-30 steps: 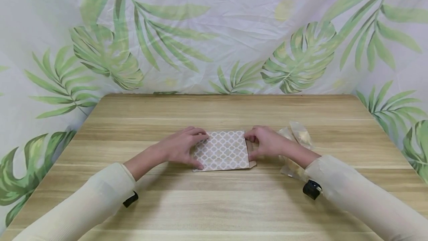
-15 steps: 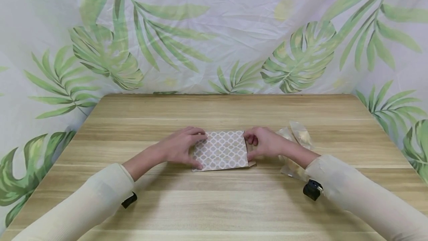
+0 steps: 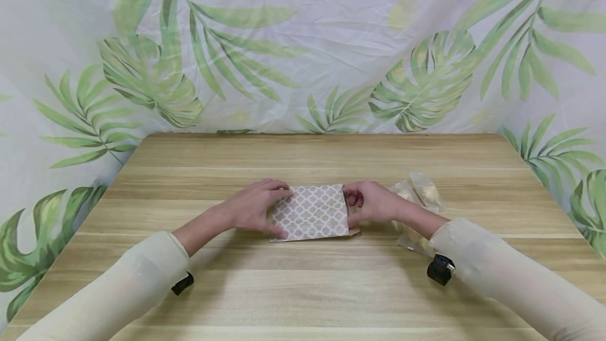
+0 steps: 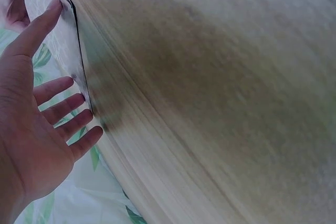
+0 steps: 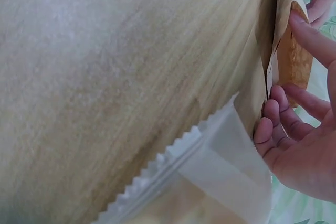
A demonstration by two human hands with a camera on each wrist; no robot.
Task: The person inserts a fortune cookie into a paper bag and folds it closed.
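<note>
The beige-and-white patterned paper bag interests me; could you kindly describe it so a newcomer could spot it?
On the pale wood-grain table, look between the bare left hand and right hand. There lies the flat, rectangular beige-and-white paper bag. Unlike the clear plastic packets nearby, it is opaque, with a white lattice pattern.

The left sleeve [image 3: 113, 291] and right sleeve [image 3: 516, 278] are long, cream-white and ending on the forearm; fine ribbing is faintly visible on the left, soft creasing near the edge of the right. Beneath each is a small black device, the left device [image 3: 182, 283] partly hidden by cloth, the right device [image 3: 440, 270] blocky with a small pale detail. The left hand [image 3: 253, 207] and right hand [image 3: 374, 202] are bare.
</note>
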